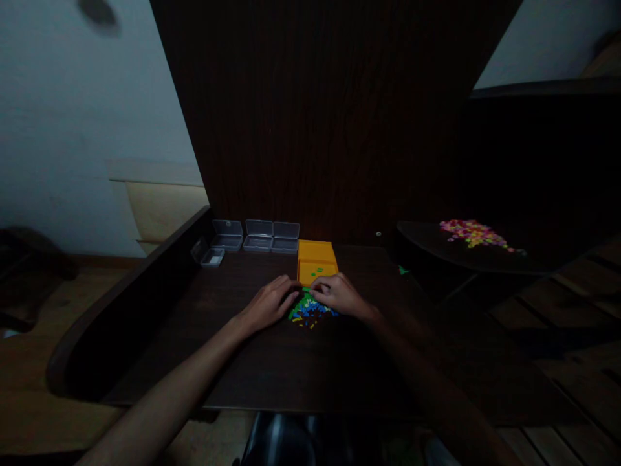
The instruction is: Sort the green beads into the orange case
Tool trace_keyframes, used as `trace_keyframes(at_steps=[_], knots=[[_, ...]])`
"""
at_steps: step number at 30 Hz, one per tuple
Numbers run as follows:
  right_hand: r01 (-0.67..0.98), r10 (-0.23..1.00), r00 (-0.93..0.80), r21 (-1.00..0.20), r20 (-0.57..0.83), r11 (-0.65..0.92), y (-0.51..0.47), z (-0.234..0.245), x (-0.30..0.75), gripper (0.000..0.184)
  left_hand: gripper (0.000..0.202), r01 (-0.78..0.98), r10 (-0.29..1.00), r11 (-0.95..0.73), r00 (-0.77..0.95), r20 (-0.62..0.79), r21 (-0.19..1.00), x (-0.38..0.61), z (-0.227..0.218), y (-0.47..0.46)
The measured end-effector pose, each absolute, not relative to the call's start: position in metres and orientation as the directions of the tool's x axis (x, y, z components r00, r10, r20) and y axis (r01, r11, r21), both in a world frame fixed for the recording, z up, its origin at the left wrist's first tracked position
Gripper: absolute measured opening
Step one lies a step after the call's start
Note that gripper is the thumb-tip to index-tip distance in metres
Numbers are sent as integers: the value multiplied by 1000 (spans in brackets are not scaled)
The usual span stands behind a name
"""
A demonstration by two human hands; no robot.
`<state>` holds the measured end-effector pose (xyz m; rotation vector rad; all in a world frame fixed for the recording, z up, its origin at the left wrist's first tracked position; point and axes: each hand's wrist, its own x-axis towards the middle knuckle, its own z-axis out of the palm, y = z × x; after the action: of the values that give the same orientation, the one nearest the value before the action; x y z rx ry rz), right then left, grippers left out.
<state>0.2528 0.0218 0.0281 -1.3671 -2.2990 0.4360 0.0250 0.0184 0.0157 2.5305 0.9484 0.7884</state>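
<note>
A small heap of coloured pieces (310,312), in green, blue, yellow and white, lies on the dark tabletop between my hands. My left hand (272,301) rests at the heap's left edge, its fingers bent and its thumb a little apart from them, with nothing visible in it. Over the heap's upper right side, my right hand (342,295) has its thumb and fingertips drawn together; whatever they hold is too small to make out. Just beyond the fingertips stands an open yellow box (315,249). A few green pieces (317,270) lie in its near half.
Open clear plastic cases (259,243) line the back left, with a smaller clear case (212,257) before them. A raised wooden side edge (130,291) bounds the left. On a curved shelf (417,243) at right sits a pile of pink and yellow bits (473,233).
</note>
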Motion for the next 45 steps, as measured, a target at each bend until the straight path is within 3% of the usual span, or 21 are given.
trace_keyframes(at_steps=[9, 17, 24, 28, 32, 38, 45], knots=[[944, 986, 39, -330, 159, 16, 42, 28, 279, 20, 23, 544, 674, -736, 646, 359, 403, 23, 16, 20], [963, 988, 86, -267, 129, -49, 45, 19, 279, 24, 24, 541, 661, -745, 676, 326, 390, 24, 14, 21], [946, 971, 62, -323, 229, 16, 41, 30, 279, 26, 24, 559, 666, -740, 683, 299, 373, 22, 12, 23], [853, 946, -231, -421, 226, 309, 33, 33, 271, 25, 22, 564, 674, -731, 686, 275, 384, 22, 11, 24], [746, 846, -512, -411, 148, 523, 28, 24, 261, 21, 18, 547, 673, -725, 691, 263, 419, 22, 12, 22], [785, 845, -526, -327, 95, 526, 28, 20, 260, 25, 16, 540, 668, -725, 703, 244, 429, 22, 11, 22], [815, 863, -504, -307, 45, 492, 27, 32, 266, 21, 15, 561, 690, -709, 676, 258, 428, 21, 6, 27]])
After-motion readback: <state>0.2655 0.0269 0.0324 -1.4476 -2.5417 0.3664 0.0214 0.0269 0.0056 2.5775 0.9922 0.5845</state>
